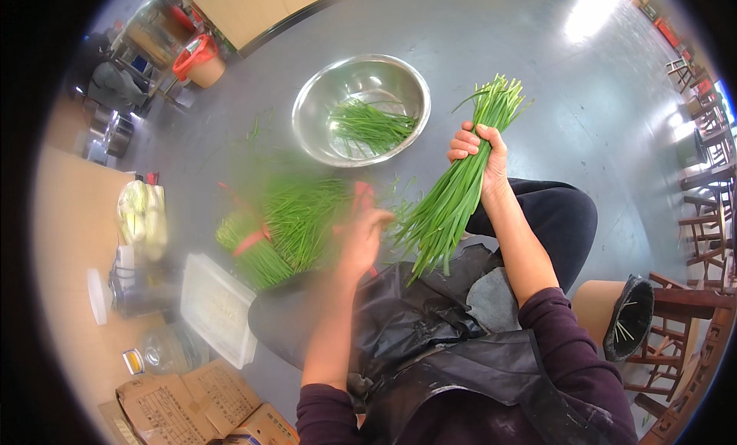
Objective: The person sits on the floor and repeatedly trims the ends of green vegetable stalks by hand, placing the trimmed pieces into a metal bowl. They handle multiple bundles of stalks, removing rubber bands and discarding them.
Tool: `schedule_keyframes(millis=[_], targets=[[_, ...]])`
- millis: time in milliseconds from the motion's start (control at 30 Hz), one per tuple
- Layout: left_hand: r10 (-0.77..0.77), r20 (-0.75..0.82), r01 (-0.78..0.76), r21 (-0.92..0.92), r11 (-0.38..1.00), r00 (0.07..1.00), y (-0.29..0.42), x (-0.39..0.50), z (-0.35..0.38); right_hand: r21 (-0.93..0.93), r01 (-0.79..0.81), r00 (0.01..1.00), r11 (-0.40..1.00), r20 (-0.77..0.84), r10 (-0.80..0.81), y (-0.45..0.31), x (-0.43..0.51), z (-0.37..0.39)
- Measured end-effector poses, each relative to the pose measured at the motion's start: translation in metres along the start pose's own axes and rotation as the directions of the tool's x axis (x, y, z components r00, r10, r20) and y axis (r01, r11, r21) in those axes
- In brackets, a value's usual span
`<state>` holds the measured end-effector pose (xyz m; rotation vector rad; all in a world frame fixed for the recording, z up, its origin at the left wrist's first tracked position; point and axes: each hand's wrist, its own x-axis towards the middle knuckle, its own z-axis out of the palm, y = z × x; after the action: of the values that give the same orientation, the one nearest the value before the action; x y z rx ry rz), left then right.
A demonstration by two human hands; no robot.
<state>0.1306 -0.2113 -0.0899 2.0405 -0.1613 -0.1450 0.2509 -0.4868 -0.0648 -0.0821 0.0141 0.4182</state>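
Observation:
My right hand (493,160) grips a thick bunch of green garlic chives (449,197). Its cut stem ends point up and away, while the leaf tips hang over my black apron (397,312). My left hand (361,241) is curled beside the bunch, apart from it. A red strip (363,194) shows just above that hand; whether the fingers hold it is unclear. More chives (308,220) lie on the floor to the left, one bundle (253,249) bound with a red band (251,241). Blur covers part of this pile. Loose chives (374,125) rest inside a steel basin (305,102).
On the left are a white plastic tub (216,312), a clear plastic bottle (167,350), cardboard boxes (190,402) and wrapped pale vegetables (141,212). A lined bin (599,312) and wooden stools (662,341) stand at right. A red-lined bucket (204,65) is farther off.

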Motion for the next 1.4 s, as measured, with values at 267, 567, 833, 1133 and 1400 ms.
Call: schedule_keyframes(millis=[267, 567, 833, 1133, 1400], targets=[[0.037, 0.007, -0.035, -0.156, 0.987, 0.999, 0.038, 0.007, 0.02, -0.012, -0.037, 0.999, 0.999, 0.017, 0.037, 0.008, -0.001, 0.001], [-0.11, -0.038, 0.112, 0.063, 0.992, 0.993, 0.016, 0.013, 0.004, -0.001, -0.002, 1.0, 1.0, 0.0, 0.002, 0.002, 0.001, 0.0], [-0.129, 0.163, 0.174, -0.299, 0.938, 0.978, 0.036, 0.018, 0.01, -0.036, 0.007, 0.999, 0.999, -0.033, -0.008, 0.007, 0.0, 0.002], [0.052, -0.042, -0.053, -0.036, 0.998, 0.998, 0.018, 0.025, 0.02, -0.027, -0.008, 0.999, 1.0, -0.034, 0.007, 0.005, 0.003, -0.002], [-0.095, -0.003, 0.089, -0.319, 0.944, 0.996, 0.02, 0.024, 0.0, -0.017, 0.033, 0.999, 0.999, -0.033, -0.033, 0.001, 0.003, -0.004]])
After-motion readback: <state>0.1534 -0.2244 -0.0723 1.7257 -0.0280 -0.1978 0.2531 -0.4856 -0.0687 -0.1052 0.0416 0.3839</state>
